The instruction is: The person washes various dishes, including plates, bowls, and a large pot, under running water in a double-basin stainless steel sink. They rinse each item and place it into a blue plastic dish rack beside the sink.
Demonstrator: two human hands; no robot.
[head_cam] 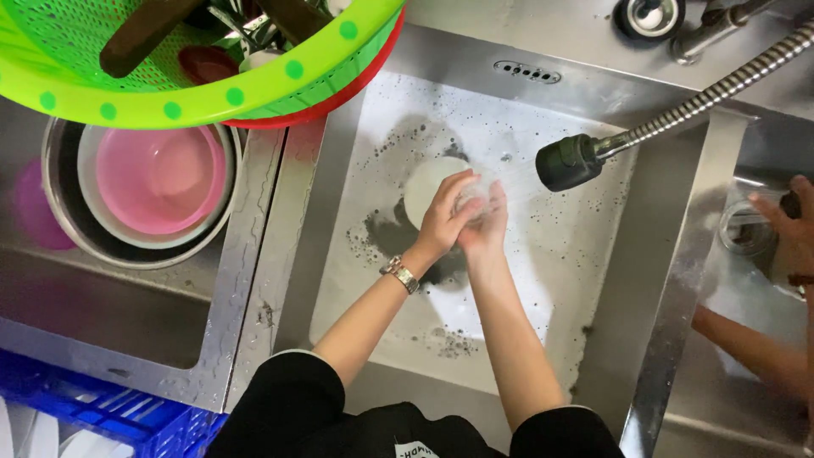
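Note:
Over the middle steel sink (593,254), my left hand (443,219) and my right hand (487,227) are cupped together around a small clear glass (476,192). The glass is blurred by running water from the black spray head (570,161) of a flexible metal hose just to the right. A white bowl or plate (424,182) lies in the foamy basin directly behind my hands. A metal watch sits on my left wrist (400,273).
The left basin holds a pink bowl (161,178) nested in a white bowl inside a steel bowl. A green perforated basket (195,59) with utensils overhangs it. Another person's hands (788,229) work in the right basin. A blue crate (102,407) stands at lower left.

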